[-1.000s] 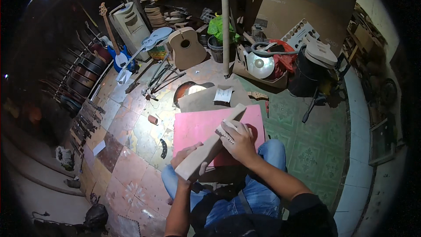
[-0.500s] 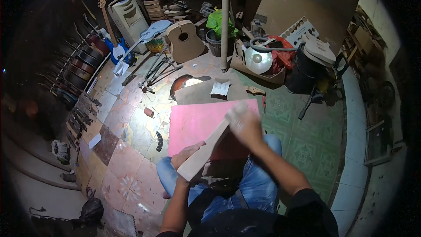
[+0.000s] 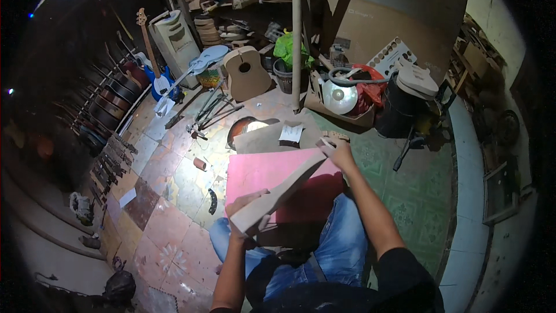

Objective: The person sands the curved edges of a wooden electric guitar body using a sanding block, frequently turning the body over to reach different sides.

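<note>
A long, pale, unfinished wooden guitar neck slants up to the right above my lap, its broad end near and its narrow end far. My left hand is closed around the broad end from the left and below. At the narrow end, my right hand is wrapped over the tip with bent fingers. A small pale edge shows by those fingers; I cannot tell if it is wood or something else held there. Under the neck lies a flat pink board, partly in shadow, in front of my knees.
Beyond the board lie a brown sheet and a white paper. A small brown cylinder and a black curved piece are on the tiles to the left. Farther back stand an acoustic guitar body, a pole and a black bucket.
My right hand, blurred before, has moved slightly right and away from me and now shows sharply at the tip. The neck lies a little flatter. The whole view has shifted slightly.
</note>
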A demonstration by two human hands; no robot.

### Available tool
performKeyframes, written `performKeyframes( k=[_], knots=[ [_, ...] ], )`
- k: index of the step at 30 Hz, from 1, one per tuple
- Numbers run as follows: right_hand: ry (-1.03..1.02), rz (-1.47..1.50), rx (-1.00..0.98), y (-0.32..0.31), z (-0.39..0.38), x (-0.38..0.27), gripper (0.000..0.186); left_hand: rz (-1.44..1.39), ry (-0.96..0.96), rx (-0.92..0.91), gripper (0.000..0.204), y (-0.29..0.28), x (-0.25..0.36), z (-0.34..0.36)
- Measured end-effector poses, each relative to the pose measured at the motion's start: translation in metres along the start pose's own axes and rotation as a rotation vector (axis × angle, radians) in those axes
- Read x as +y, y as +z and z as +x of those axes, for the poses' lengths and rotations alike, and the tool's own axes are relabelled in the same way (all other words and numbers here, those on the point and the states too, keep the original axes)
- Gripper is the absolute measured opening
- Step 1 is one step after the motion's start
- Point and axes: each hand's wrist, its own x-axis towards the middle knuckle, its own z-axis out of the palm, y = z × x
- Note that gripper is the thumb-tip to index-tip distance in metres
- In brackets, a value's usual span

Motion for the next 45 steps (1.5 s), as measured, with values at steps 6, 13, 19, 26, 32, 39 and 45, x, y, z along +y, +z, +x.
performKeyframes(
  k=[6, 13, 19, 26, 32, 39, 45],
  knots=[
    [-0.378, 0.231, -0.116, 0.018, 0.008, -0.021, 0.042, 0.103, -0.635, -0.338, 0.050, -0.084, -0.163, -0.107],
    [-0.245, 0.155, -0.164, 0.020, -0.039, -0.042, 0.050, -0.598, -0.600, 0.216, 0.071, -0.073, -0.088, 0.009],
    [-0.383, 0.115, -0.142, 0.030, -0.055, -0.055, 0.048, 0.058, -0.677, 0.743, 0.089, -0.004, -0.105, 0.007],
    [-0.382, 0.044, -0.046, 0.041, -0.072, -0.062, 0.050, 0.451, -1.091, 0.615, 0.145, 0.054, -0.057, 0.022],
    [-0.398, 0.082, 0.021, 0.048, -0.081, -0.063, 0.049, 0.514, -0.894, 0.709, 0.120, 0.029, -0.074, 0.019],
    [-0.411, 0.297, 0.009, 0.059, -0.081, -0.048, 0.045, 0.646, -1.101, 0.565, 0.121, 0.018, -0.088, 0.007],
    [0.168, 1.300, -0.033, 0.076, -0.076, 0.012, 0.036, 0.519, -0.962, 0.825, 0.091, -0.015, -0.102, -0.003]
  ],
)
